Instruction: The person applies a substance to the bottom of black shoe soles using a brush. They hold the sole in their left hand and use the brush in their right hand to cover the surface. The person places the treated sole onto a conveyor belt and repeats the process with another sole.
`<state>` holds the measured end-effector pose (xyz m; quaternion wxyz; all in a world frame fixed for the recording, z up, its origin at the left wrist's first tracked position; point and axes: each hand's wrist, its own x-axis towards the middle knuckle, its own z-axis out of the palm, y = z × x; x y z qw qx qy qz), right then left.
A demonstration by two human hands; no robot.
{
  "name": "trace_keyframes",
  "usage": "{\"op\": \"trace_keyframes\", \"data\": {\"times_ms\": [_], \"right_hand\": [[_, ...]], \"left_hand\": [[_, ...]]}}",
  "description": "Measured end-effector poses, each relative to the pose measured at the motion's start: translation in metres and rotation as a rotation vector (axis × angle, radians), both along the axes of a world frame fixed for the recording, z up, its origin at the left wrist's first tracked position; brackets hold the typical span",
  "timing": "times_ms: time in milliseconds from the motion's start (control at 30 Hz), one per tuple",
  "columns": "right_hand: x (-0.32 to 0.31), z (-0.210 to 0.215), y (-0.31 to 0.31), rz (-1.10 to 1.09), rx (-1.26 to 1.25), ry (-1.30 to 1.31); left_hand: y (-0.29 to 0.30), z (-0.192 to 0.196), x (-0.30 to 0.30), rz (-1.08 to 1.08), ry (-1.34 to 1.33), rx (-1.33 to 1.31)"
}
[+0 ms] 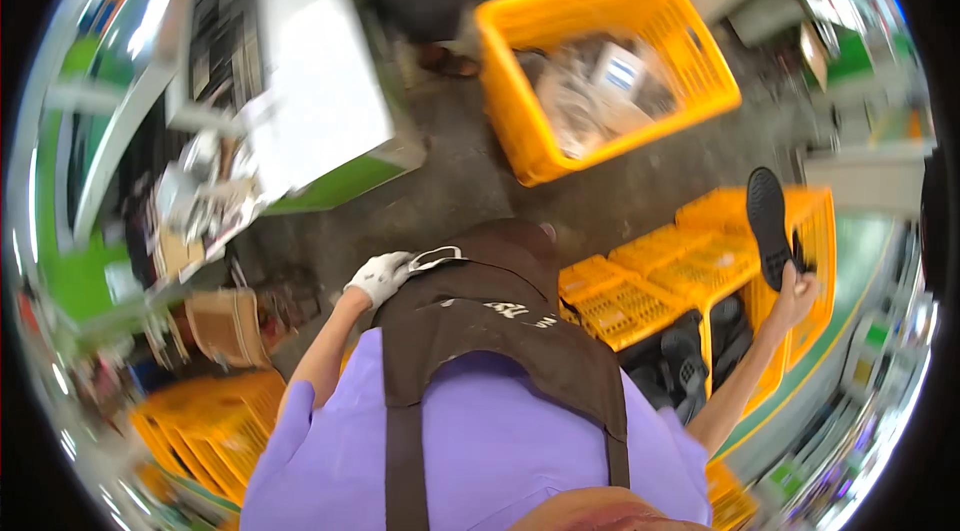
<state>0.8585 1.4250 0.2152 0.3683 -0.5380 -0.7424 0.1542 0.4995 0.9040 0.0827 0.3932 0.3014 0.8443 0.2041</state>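
Note:
At the right, my bare right hand (pixel 795 296) grips a black shoe sole (pixel 768 221) by its lower end, its treaded face toward me. A narrow dark piece (pixel 799 249) shows just above the same fingers; its kind is unclear. It is over the yellow crates that this hand is held. My left hand (pixel 382 278), in a white glove, lies against my brown apron (pixel 460 296) with its fingers extended. A thin white loop (pixel 436 256) sticks out of the apron right beside its fingertips.
Yellow crates (pixel 655 276) stand at my right, some holding black soles (pixel 685 351). A large yellow crate (pixel 505 81) of wrapped goods is ahead. A white-topped table (pixel 320 61) is at the left, with a person (pixel 420 1) behind it. More crates (pixel 215 421) sit at lower left.

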Motion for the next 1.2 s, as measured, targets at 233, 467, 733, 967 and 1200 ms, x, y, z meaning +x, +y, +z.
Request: {"op": "trace_keyframes", "data": {"times_ms": [233,467,733,967,1200], "right_hand": [[-0.238,-0.007,-0.233,0.730,-0.735,0.457],[-0.401,-0.010,-0.518,1.461,-1.107,0.261],[-0.419,-0.032,-0.723,2.262,-0.658,-0.188],[-0.468,-0.045,-0.803,2.483,-0.396,-0.317],[-0.556,-0.043,-0.900,2.515,-0.311,-0.230]], "left_hand": [[-0.125,0.005,-0.019,0.269,0.067,0.209],[-0.240,0.076,0.010,0.781,-0.181,0.698],[-0.335,0.081,0.029,1.758,-0.126,2.005],[-0.438,0.039,0.029,2.018,0.157,1.560],[-0.530,0.032,-0.023,2.108,0.031,1.502]]}}
